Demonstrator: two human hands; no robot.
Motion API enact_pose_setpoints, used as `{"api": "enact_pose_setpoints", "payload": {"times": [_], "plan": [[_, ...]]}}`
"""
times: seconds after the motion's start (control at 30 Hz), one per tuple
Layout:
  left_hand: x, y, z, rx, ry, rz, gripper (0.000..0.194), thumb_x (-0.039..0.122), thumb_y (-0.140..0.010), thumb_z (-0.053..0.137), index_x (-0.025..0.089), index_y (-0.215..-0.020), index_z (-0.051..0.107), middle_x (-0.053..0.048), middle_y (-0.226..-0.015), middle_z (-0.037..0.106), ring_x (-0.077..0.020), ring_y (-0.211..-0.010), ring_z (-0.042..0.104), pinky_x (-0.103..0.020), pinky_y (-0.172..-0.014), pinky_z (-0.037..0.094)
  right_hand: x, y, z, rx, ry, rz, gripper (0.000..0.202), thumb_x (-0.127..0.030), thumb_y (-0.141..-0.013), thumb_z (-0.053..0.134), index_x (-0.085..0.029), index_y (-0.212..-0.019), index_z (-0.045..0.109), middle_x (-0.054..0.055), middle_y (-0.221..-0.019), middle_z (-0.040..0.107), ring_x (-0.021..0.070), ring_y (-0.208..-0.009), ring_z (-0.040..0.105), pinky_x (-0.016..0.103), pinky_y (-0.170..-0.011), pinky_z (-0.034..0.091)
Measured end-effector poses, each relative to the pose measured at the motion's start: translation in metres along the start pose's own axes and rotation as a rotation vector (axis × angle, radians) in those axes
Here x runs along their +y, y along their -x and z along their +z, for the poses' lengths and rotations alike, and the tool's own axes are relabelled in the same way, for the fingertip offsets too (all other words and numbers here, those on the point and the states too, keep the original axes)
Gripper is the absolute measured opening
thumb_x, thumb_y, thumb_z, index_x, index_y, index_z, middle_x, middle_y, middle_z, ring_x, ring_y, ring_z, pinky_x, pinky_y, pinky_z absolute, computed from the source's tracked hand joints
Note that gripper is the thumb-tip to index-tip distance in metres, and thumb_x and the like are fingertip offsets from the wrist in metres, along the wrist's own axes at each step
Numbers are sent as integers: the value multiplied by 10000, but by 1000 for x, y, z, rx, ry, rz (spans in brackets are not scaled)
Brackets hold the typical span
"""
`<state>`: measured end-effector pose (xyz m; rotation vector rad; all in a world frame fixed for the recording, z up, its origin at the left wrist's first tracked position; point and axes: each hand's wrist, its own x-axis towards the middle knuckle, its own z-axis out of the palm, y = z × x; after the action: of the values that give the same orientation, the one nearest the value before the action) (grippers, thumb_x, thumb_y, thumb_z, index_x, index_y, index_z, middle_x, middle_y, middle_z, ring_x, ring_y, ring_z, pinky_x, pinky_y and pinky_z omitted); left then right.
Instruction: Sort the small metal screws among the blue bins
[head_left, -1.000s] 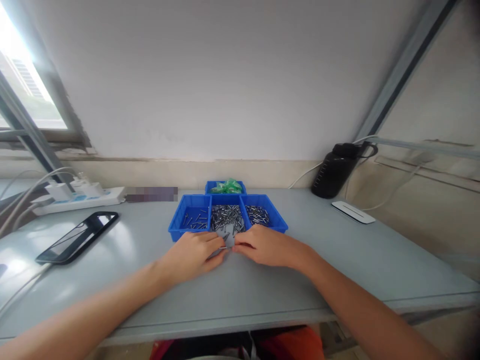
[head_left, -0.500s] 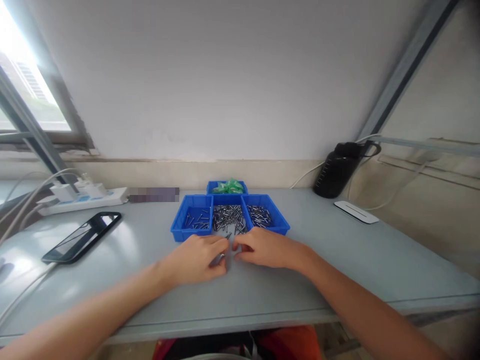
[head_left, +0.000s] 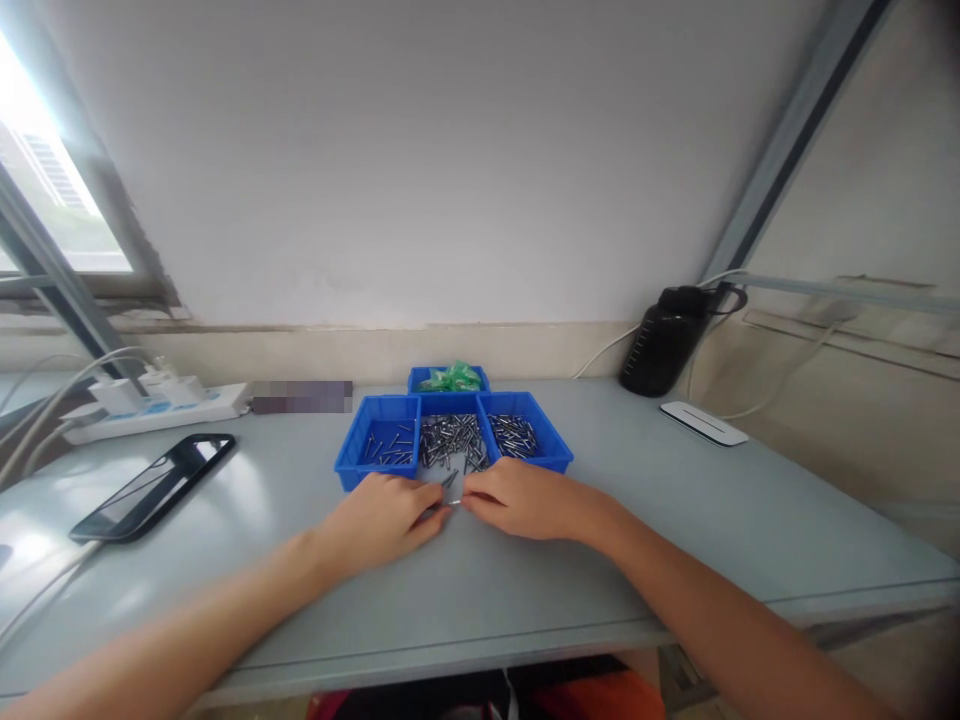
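My left hand is pinched around one end of a thin metal screw just above the grey table. The fingertips of my right hand are closed on the other end of it, so only a short bright middle part shows. Just beyond my fingers, a few loose dark screws lie at the front of the middle blue bin, which holds a heap of similar screws. Sparse screws lie in the left blue bin. The right blue bin contains a denser pile, partly behind my right hand.
Behind the middle bin stands another blue bin with green plastic packets. A phone and a white power strip are on the left. To the right are a black bottle and a flat white device.
My right hand's fingers have closed, and the two hands now meet at the screw. The whole view has shifted slightly with my head.
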<state>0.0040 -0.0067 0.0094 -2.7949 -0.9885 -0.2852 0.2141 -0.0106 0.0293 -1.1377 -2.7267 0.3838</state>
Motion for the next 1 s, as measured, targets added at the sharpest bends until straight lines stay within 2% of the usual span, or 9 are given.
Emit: {"api": "enact_pose_setpoints", "payload": {"times": [0.27, 0.47, 0.6, 0.83, 1.0], "plan": [[1, 0, -5, 19, 31, 59, 255, 285, -919, 339, 181, -815, 549, 2, -679, 602, -122, -601, 578, -227, -546, 391, -1, -2, 3, -28, 54, 2, 214, -230, -838, 427, -163, -724, 595, 11, -658, 593, 111, -587, 500, 209, -517, 289], [0, -1, -8, 61, 14, 75, 302, 313, -940, 308, 181, -801, 542, 1, -655, 585, -119, -594, 578, -221, -553, 400, -2, -1, 4, -20, 76, -3, 252, -251, -871, 382, -170, -787, 606, 32, -712, 616, 136, -638, 530, 227, -552, 309], [-2, 0, -5, 28, -42, 2, 361, 343, -941, 284, 173, -741, 532, -3, -584, 570, -130, -535, 573, -224, -507, 384, -4, 2, 0, 11, 63, 28, 294, -272, -909, 328, -171, -819, 588, 25, -692, 606, 128, -611, 516, 228, -535, 290], [1, 1, 0, -86, -36, 17, 389, 333, -948, 241, 163, -744, 526, -17, -566, 585, -140, -497, 570, -235, -475, 349, -8, 3, -4, 135, 65, -52, 264, -259, -911, 340, -174, -748, 530, -17, -607, 543, 97, -549, 461, 223, -541, 263], [1, 0, -3, -64, 70, 66, 301, 290, -933, 290, 175, -790, 529, -15, -711, 608, -139, -615, 583, -235, -557, 393, -8, 4, -4, 146, 37, -73, 223, -254, -890, 374, -177, -740, 520, -24, -607, 539, 88, -549, 453, 216, -539, 256]]}}
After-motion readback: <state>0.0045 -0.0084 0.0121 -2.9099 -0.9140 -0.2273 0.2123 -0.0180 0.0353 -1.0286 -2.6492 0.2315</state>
